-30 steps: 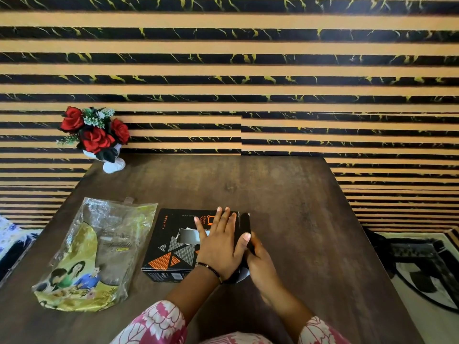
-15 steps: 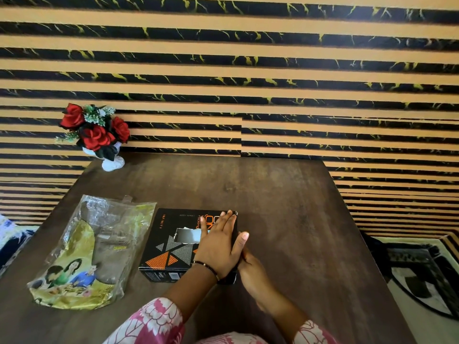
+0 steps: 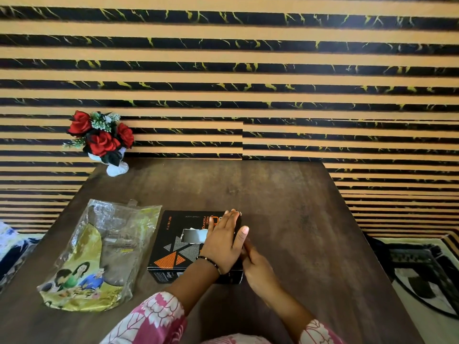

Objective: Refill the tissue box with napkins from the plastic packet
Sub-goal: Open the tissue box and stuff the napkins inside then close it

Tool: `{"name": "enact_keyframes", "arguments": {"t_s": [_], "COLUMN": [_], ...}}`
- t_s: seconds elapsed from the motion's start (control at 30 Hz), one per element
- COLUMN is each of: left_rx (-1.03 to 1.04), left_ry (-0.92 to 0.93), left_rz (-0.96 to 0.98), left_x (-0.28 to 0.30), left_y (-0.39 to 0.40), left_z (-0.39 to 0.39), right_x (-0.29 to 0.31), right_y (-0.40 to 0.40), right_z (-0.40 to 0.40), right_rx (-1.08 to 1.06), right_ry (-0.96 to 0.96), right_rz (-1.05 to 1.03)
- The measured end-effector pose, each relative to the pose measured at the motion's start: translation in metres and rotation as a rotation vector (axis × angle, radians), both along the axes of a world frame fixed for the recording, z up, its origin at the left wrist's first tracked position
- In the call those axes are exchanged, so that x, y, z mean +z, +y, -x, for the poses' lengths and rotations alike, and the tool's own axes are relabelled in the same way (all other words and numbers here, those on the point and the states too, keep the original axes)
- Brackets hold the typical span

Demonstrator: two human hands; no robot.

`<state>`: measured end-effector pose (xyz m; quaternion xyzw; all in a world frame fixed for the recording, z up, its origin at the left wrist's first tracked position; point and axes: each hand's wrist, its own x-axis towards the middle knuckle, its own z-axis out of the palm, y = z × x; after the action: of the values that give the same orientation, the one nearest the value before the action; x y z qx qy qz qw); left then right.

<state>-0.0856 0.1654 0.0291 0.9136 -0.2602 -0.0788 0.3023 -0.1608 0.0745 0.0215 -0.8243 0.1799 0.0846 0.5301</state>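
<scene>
I see the tissue box (image 3: 178, 247), black with orange and grey triangles, lying flat on the desk (image 3: 285, 219) about mid-width, toward the near edge. Its top slot shows something pale inside.

Left hand (image 3: 223, 242) is flat on the right part of the box top, palm down, fingers straight and close together, thumb spread to the right. It grips nothing, only presses on the lid. Thin beaded band on that wrist.

Right hand (image 3: 258, 266) is against the box's right end, near its front corner. Its fingers are hidden under the left hand and behind the box end, so I can't tell how far they are curled or whether they hold anything.

Plastic packet (image 3: 99, 254) lies flat left of the box, near the desk's left edge, just apart from the box. It's crumpled; the clear upper part looks slack. Contents can't be made out.

Vase of red roses (image 3: 104, 140) stands at the far left corner. Pink floral sleeves (image 3: 154, 319) at the near edge.
</scene>
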Motion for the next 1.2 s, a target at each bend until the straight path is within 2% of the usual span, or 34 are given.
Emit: {"name": "enact_keyframes", "arguments": {"t_s": [0.1,0.3,0.4,0.5,0.7,1.2], "left_rx": [0.032,0.125,0.154,0.145,0.109,0.093], "left_ry": [-0.081,-0.235,-0.25,-0.227,-0.151,-0.162], "left_rz": [0.004,-0.158,-0.238,-0.25,-0.195,-0.219], "left_x": [0.006,-0.004,-0.017,-0.021,-0.02,-0.019], "left_y": [0.021,0.094,0.115,0.117,0.104,0.034], "left_z": [0.0,-0.004,-0.008,-0.013,-0.05,-0.235], "right_x": [-0.004,0.001,-0.001,-0.003,-0.005,-0.012], "right_y": [0.001,0.03,0.048,0.05,0.035,-0.031], "right_z": [-0.002,-0.01,-0.02,-0.027,-0.065,-0.247], "right_rx": [0.011,0.092,0.15,0.146,0.145,0.064], "right_ry": [-0.071,-0.251,-0.155,-0.066,-0.088,-0.2], "right_rz": [0.222,0.764,0.877,0.929,0.996,0.926]}}
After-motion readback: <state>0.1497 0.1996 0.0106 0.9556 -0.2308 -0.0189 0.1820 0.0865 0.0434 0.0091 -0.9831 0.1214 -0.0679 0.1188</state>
